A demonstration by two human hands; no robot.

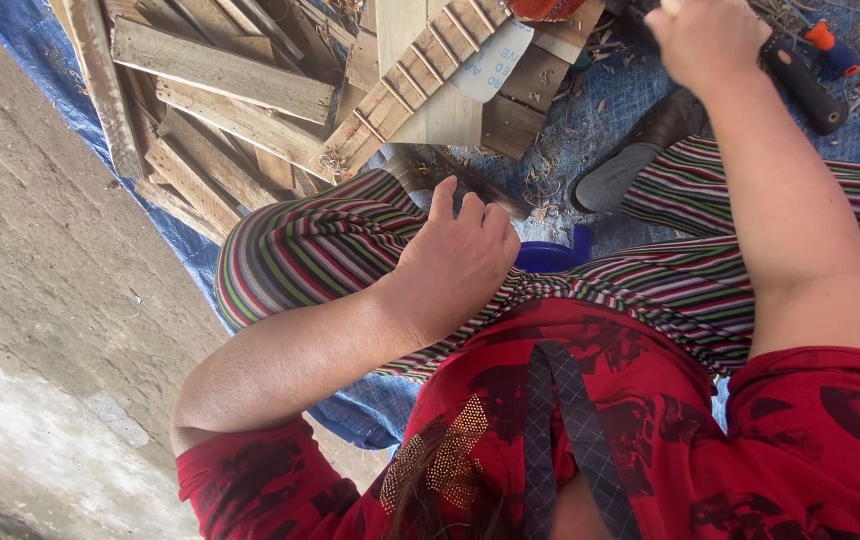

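While curled loosely on striped cloth [330, 245], left hand [455, 262] near rough planks [220, 70]; right hand [707, 40] fisted, grip unclear.

The right hand [707, 40] is getting clipped by the top edge, fingers hidden, so its grip is anyone's guess.

1. The planks [220, 70] are rough, unpainted wood, grey and weathered, with splintered ends.
2. The tarpaulin [590, 120] is blue woven plastic, matt, strewn with dry wood shavings.
3. The trousers [320, 250] are soft striped cloth.
4. The shirt [670, 430] is red printed cloth, matt.
5. The tool handle [800, 85] looks like black matt plastic or rubber.
6. The ground [40, 250] is rough, dusty concrete.
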